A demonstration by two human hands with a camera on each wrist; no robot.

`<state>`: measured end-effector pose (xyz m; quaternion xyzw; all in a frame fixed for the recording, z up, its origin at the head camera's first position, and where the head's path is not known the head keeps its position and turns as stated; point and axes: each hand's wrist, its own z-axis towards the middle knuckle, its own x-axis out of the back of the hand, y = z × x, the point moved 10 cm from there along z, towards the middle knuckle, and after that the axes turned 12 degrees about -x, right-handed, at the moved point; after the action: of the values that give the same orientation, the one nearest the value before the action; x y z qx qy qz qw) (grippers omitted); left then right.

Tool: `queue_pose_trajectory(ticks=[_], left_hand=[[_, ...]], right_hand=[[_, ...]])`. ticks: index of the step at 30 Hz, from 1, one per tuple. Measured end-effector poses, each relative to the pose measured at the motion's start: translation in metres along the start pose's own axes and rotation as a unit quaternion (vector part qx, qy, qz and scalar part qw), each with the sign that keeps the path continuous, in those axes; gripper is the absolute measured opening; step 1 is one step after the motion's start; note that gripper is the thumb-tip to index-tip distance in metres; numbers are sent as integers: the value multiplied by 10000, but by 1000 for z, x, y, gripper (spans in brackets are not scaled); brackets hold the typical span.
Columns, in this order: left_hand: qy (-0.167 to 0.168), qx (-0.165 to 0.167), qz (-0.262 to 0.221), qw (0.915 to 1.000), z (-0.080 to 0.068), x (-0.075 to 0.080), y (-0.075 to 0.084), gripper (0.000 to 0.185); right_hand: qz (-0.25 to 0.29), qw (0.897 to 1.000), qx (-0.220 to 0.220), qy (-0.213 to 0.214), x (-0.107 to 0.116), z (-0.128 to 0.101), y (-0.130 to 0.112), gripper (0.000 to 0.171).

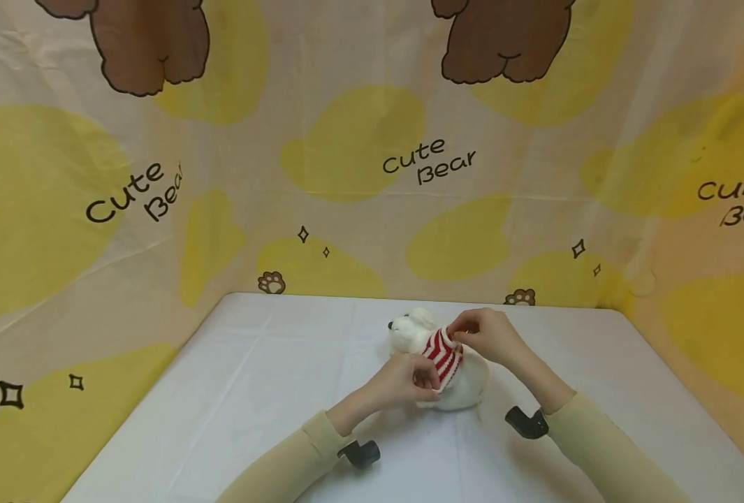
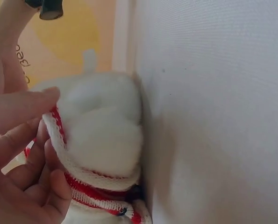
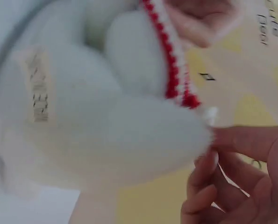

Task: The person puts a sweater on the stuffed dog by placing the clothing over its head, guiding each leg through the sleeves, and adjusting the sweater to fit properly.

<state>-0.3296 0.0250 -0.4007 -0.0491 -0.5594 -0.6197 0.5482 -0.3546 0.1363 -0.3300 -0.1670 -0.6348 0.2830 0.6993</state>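
Observation:
A white plush dog (image 1: 466, 391) lies on the table with its black-nosed head toward the left, wearing a red-and-white striped knitted sweater (image 1: 441, 356). My left hand (image 1: 399, 381) is at the near side of the sweater; in the left wrist view its thumb and fingers pinch the white knitted hem (image 2: 56, 133). On the far side, my right hand (image 1: 487, 337) is at the sweater's upper edge. The right wrist view has its thumb and finger pinching the tip of a pointed white plush part (image 3: 176, 135), beside the red trim. A printed label (image 3: 37, 86) shows on the plush body.
The white table (image 1: 271, 391) extends around the toy, its back edge along a patterned cloth backdrop (image 1: 346, 237) with "Cute Bear" lettering. Black wrist pieces (image 1: 364, 455) stick out from both sleeves just above the table.

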Motion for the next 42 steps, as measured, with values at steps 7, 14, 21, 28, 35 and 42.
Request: queue_pose_trajectory(ticks=[7, 14, 21, 28, 35, 42], left_hand=[[741, 413, -404, 9956, -1, 14, -11, 12], [1887, 1191, 16, 9748, -10, 39, -29, 45], [1748, 1594, -165, 9715, -12, 34, -38, 53], [1568, 1807, -417, 9701, -13, 27, -44, 37], [1582, 1845, -586, 9682, -14, 23, -46, 36], [1679, 1735, -537, 9689, -14, 24, -44, 35]], right_hand=[[-82, 9967, -368, -714, -18, 19, 8, 8], [-273, 9905, -636, -1185, -26, 21, 9, 4], [-535, 9819, -832, -1617, -34, 20, 9, 6], [-680, 9762, -961, -1824, -39, 18, 13, 6], [-792, 9743, -683, -1995, -43, 14, 10, 7], [-498, 9721, -756, -2165, -51, 14, 19, 5]])
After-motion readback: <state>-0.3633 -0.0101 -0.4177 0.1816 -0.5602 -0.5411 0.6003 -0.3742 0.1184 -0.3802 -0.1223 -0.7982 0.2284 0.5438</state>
